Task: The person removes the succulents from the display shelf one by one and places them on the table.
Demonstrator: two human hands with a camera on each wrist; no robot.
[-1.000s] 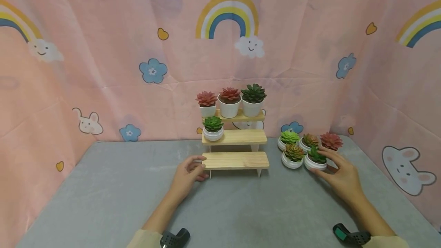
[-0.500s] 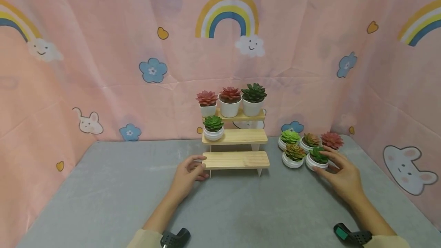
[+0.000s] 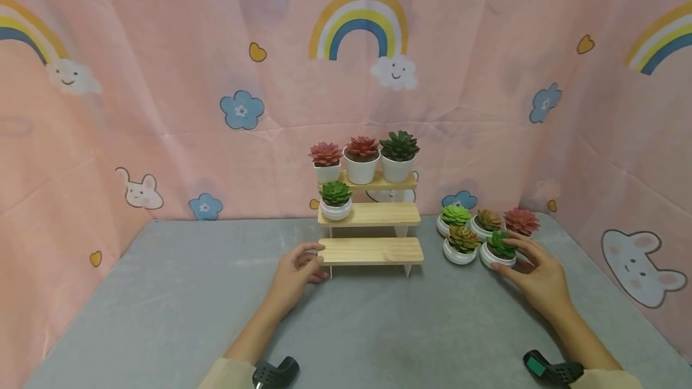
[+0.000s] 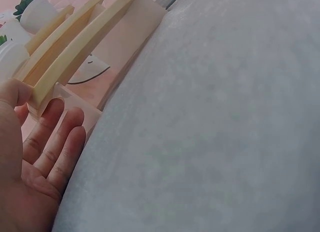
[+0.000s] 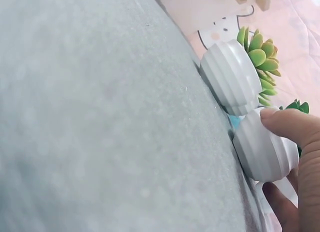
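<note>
Grey felt-covered bench (image 3: 162, 317), walled on three sides by a pink cartoon-print curtain (image 3: 162, 77).

Left hand (image 3: 296, 269) lies on the bench at the left end of the three-step wooden stand (image 3: 370, 251). Thumb on the end of the lowest step, fingers (image 4: 55, 142) lying straight and loose against the stand's side panel. It braces the stand; nothing is enclosed in it.

Stand, centre back. Top step: three white pots, namely a pink succulent (image 3: 325, 153), a red succulent (image 3: 361, 147) and a dark green succulent (image 3: 399, 145). Middle step: one green succulent in a round ribbed pot (image 3: 336, 200), at the left end. Lowest step bare wood.

Right of the stand, five ribbed white pots stand close together on the bench: a lime-green succulent (image 3: 455, 215), an orange-green succulent (image 3: 462, 239), an olive-brown succulent (image 3: 489, 220), a dark green potted succulent (image 3: 500, 250) and a red-pink succulent (image 3: 521, 221). The orange-green one stands just beside the dark green potted succulent, between it and the stand.

Right hand (image 3: 535, 272) curls round the dark green potted succulent from the near right side, thumb on the ribbed pot wall, fingers over its far side. Pot rests on the bench, well apart from the left hand.
</note>
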